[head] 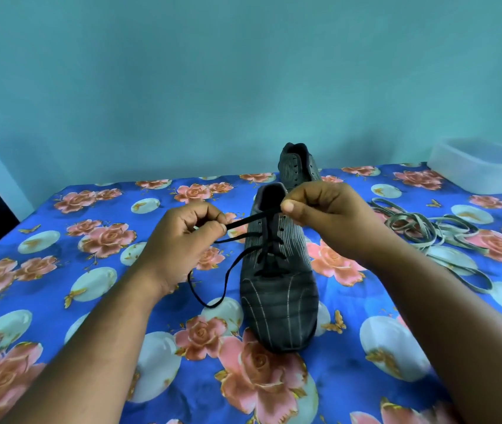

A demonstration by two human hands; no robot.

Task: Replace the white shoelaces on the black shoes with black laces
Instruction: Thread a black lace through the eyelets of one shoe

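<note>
A black striped shoe (279, 289) stands on the flowered cloth, toe toward me, with a black lace (245, 223) crossed through its lower eyelets. My left hand (179, 243) pinches the lace to the left of the shoe. My right hand (326, 212) pinches the same lace above the shoe's opening, so a short stretch runs taut between both hands. A slack loop of the lace (210, 296) hangs down to the cloth at the shoe's left. The second black shoe (297, 165) stands behind, with no lace in its eyelets.
A loose heap of pale white laces (427, 234) lies on the cloth to the right. A clear plastic tub (479, 165) sits at the back right corner. The blue floral cloth (90, 301) covers the whole surface; a teal wall rises behind it.
</note>
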